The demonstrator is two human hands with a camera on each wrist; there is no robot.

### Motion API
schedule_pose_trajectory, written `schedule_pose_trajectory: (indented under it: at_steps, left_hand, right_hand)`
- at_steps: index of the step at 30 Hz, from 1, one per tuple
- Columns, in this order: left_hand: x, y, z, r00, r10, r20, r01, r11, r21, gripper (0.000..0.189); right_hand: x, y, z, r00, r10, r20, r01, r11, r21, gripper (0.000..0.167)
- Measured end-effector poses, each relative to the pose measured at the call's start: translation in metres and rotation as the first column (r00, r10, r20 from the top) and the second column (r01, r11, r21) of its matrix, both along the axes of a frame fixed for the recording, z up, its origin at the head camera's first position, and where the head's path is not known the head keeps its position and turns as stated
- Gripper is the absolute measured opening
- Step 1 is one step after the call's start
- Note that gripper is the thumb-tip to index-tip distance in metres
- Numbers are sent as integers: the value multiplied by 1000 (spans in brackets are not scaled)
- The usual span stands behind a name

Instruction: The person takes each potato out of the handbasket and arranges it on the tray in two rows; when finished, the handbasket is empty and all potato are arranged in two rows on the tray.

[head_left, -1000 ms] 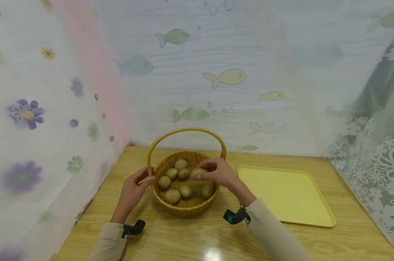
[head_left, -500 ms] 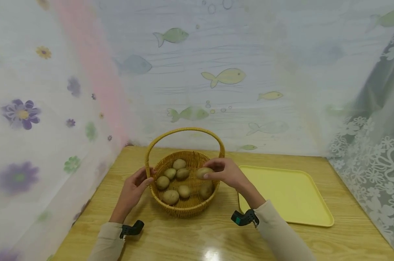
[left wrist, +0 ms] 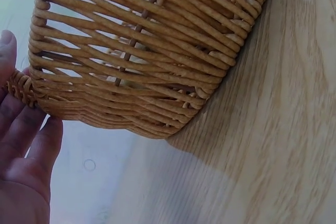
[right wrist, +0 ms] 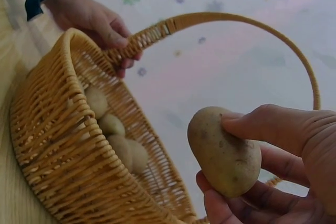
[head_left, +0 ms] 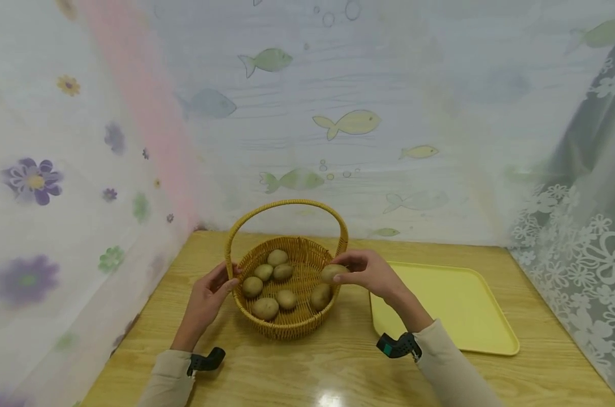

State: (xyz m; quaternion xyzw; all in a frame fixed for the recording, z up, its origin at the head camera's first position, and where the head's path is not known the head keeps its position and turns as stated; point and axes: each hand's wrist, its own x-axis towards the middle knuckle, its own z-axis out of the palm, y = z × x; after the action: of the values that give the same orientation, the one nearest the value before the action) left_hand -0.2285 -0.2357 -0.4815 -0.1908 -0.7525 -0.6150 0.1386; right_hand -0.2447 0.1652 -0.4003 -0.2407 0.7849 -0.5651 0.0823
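Note:
A wicker basket (head_left: 299, 327) with a tall arched handle stands on the table, several potatoes (head_left: 264, 308) lying in its bowl. My left hand (head_left: 207, 297) grips the foot of the handle at the basket's left side; in the left wrist view its fingers (left wrist: 46, 140) reach under the rim beside the woven wall. Between thumb and fingers of my right hand (head_left: 371, 275) is a single potato (right wrist: 223, 150), held up over the basket's right rim. The right wrist view shows that potato clear of the others inside.
To the right of the basket lies a yellow rectangular tray (head_left: 452, 311), partly behind my right forearm. The wooden table (head_left: 287, 373) meets a patterned curtain at the back and left, and a lace-trimmed one on the right.
My right hand has moved right with the potato, from above the inside of the basket to its right rim. The left hand keeps its hold on the handle.

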Motion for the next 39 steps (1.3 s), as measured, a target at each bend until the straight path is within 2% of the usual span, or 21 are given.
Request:
schedule_pose_trajectory:
  at_steps: [7, 12, 17, 28, 39]
  left_hand:
    - [-1, 1, -3, 1000, -6, 14, 5, 999, 31, 42]
    - [0, 0, -6, 1000, -20, 7, 20, 1000, 13, 42]
    - [2, -2, -7, 999, -43, 22, 42, 999, 22, 43]
    - [6, -2, -5, 999, -38, 33, 37, 999, 25, 39]
    - [3, -1, -3, 999, -44, 22, 43, 999, 32, 39]
  right_hand:
    - [0, 22, -2, 998, -58, 34, 59, 998, -9, 40]
    - [-1, 39, -8, 991, -129, 44, 129, 992, -1, 40]
    - [-2, 52, -17, 981, -191, 32, 190, 981, 30, 43]
    - [-6, 70, -24, 960, -278, 16, 277, 960, 48, 47]
    - [-22, 86, -42, 945, -326, 21, 324, 943, 71, 50]
